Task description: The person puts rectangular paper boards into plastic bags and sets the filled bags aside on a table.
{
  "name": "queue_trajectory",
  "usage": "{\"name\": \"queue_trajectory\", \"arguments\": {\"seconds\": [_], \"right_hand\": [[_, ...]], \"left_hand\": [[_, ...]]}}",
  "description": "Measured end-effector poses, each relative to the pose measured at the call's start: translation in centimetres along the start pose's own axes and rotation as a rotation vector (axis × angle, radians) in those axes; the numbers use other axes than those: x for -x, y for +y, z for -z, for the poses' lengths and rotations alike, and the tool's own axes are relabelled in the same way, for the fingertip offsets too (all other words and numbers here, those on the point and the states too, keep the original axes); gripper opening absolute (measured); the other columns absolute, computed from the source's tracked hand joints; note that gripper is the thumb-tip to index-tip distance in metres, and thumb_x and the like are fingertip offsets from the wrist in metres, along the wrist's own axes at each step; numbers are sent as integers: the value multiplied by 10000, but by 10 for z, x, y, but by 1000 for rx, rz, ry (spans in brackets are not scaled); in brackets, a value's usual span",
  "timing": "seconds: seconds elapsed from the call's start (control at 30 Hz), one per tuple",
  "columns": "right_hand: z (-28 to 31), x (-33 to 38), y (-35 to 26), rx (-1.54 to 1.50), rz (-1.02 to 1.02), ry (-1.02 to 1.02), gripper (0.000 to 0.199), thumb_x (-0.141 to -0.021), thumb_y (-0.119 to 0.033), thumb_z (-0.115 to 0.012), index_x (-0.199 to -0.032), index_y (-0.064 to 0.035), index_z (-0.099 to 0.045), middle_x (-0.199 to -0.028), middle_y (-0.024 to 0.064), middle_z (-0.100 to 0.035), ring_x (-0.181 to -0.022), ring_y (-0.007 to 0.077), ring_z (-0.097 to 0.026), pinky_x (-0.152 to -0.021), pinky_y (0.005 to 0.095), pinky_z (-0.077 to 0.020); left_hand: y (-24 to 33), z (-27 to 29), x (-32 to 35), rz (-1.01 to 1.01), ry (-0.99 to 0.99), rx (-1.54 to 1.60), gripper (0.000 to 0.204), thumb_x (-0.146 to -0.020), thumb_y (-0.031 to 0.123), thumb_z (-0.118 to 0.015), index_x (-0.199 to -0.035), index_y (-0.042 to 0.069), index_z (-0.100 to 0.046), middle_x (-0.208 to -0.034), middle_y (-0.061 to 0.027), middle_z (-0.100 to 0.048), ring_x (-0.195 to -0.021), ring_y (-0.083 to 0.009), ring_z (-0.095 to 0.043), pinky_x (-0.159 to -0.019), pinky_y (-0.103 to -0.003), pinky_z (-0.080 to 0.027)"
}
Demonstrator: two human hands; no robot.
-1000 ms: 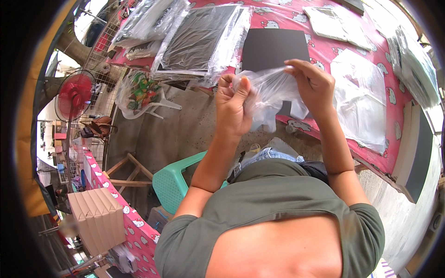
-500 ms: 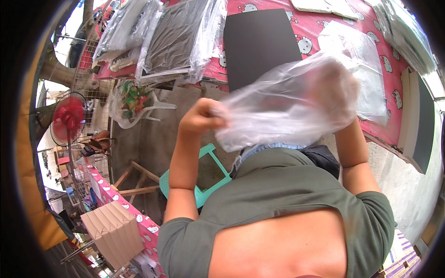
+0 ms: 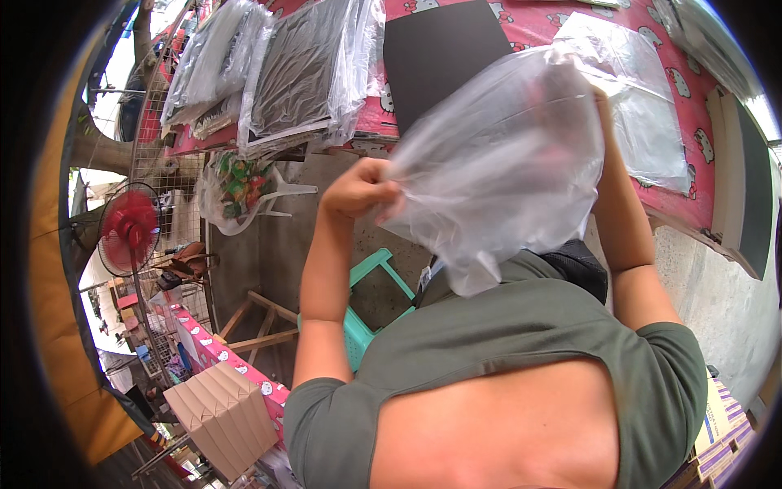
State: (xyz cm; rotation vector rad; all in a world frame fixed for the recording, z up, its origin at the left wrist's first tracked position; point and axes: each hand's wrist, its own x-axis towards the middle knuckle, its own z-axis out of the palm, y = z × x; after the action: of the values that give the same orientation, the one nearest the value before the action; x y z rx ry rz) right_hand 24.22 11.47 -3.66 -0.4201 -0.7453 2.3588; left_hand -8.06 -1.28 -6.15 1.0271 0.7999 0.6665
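A clear plastic bag (image 3: pixel 497 167) billows in front of my body, stretched between my two hands. My left hand (image 3: pixel 362 189) is closed, pinching the bag's left edge. At the bag's upper right, my right hand (image 3: pixel 568 85) shows only hazily through the film, its fingers smeared; whether it is inside or behind the bag I cannot tell. A flat black board (image 3: pixel 436 53) lies on the table past the bag, partly covered by it. Flat clear plastic bags (image 3: pixel 648 151) lie to its right, close to my right forearm.
A pink patterned cloth (image 3: pixel 699 98) covers the table. Black sheets in plastic (image 3: pixel 297 73) are stacked at the left, and dark boards (image 3: pixel 745 187) stand at the right edge. A turquoise stool (image 3: pixel 358 334), a white chair (image 3: pixel 289 189) and a red fan (image 3: pixel 129 228) stand to the left.
My right hand has risen farther from me, drawing the bag up and spreading it wider. My left hand stays closed at its edge, nearly in place. The bag's lower end now hangs over my shirt.
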Motion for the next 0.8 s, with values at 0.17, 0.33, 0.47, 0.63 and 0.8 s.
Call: {"name": "queue_trajectory", "arguments": {"seconds": [0.17, 0.33, 0.47, 0.63, 0.8], "right_hand": [[37, 1, 22, 756, -308, -547, 290, -715, -224, -676, -859, 12, -587, -707, 24, -589, -644, 93, -541, -585, 252, -432], [41, 25, 38, 848, -250, -294, 188, -748, -43, -601, -926, 17, -597, -851, 65, -619, -780, 121, -574, -736, 250, -438], [66, 52, 24, 172, 79, 114, 175, -815, -51, -517, -973, 20, -543, -878, 89, -596, -774, 131, -576, -733, 293, -470], [74, 61, 49, 971, -324, 262, 207, -730, -48, -579, -930, 4, -566, -726, -15, -531, -675, 63, -496, -646, 201, -418], [78, 32, 68, 1433, 197, 771, 187, -689, -25, -544, -859, 37, -588, -823, 145, -586, -756, 244, -571, -700, 330, -446]], "left_hand": [[5, -14, -9, -847, -97, 874, 305, -829, 302, -505, -877, 9, -578, -819, -105, -596, -722, -176, -570, -678, -346, -462], [3, -21, -13, -423, 233, 210, 234, -777, 192, -576, -920, 7, -583, -850, -73, -609, -737, -127, -563, -725, -306, -451], [-67, -24, -2, 126, 105, 16, 168, -736, 53, -575, -901, 26, -579, -808, -39, -609, -752, -112, -552, -724, -267, -438], [-87, -39, -24, -217, 852, 843, 153, -799, 60, -520, -952, 62, -521, -722, -18, -559, -585, -110, -515, -528, -243, -424], [-122, -38, -56, -274, 1234, 230, 24, -818, 47, -505, -805, 58, -522, -666, 8, -531, -425, -42, -422, -346, -179, -297]]}}
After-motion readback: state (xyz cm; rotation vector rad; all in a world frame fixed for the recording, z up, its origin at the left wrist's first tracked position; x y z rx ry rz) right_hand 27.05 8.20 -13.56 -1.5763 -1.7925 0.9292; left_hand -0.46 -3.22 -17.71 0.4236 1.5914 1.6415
